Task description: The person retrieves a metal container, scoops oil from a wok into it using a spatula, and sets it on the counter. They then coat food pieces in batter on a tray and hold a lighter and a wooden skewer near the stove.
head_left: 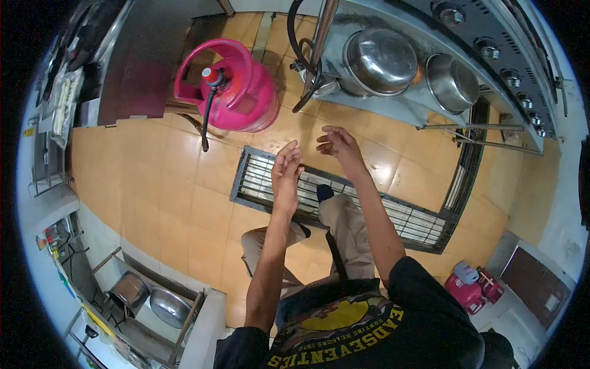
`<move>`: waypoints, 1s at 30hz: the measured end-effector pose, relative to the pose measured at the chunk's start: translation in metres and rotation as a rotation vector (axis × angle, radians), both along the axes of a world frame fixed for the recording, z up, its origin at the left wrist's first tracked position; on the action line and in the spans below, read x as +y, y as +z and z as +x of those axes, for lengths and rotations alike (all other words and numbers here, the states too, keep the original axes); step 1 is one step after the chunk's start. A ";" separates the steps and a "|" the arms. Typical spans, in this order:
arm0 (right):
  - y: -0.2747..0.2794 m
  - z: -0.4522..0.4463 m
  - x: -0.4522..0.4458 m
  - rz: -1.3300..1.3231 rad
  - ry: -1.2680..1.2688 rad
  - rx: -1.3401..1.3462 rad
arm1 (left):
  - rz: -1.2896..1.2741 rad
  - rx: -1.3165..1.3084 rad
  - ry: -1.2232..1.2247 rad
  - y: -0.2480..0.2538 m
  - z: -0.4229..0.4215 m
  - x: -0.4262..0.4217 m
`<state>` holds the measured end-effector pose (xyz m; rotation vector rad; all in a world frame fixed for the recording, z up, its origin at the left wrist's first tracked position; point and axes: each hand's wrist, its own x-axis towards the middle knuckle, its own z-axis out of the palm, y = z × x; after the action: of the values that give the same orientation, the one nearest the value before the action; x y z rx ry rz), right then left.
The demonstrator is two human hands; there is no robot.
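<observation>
Left hand and right hand, both empty, fingers half-curled, near one pink gas cylinder, one L-shaped floor grate

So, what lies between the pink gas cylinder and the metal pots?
In the head view, a black hose and a metal leg lie between the pink gas cylinder and the metal pots, with tiled floor below.

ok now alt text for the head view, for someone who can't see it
A person's left hand and right hand, both empty with fingers loosely bent, reach forward above a tiled floor with a metal grate. A pink gas cylinder stands ahead to the left; steel pots sit on a shelf to the right.
</observation>
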<state>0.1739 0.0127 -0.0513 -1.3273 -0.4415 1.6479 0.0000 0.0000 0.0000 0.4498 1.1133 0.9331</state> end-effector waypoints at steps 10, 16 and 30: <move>-0.163 0.024 0.029 -0.059 -0.193 0.049 | 0.011 0.004 -0.020 -0.106 0.012 0.006; -0.219 0.031 0.051 -0.064 -0.252 0.041 | 0.074 0.000 -0.020 -0.142 0.012 0.019; -0.428 0.060 0.107 0.082 -0.144 0.353 | 0.148 0.084 0.032 -0.188 -0.002 0.015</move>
<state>0.2337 0.1196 -0.4797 -0.9579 -0.1953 1.6803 -0.0017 0.0154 -0.1876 0.5984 1.1339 1.0366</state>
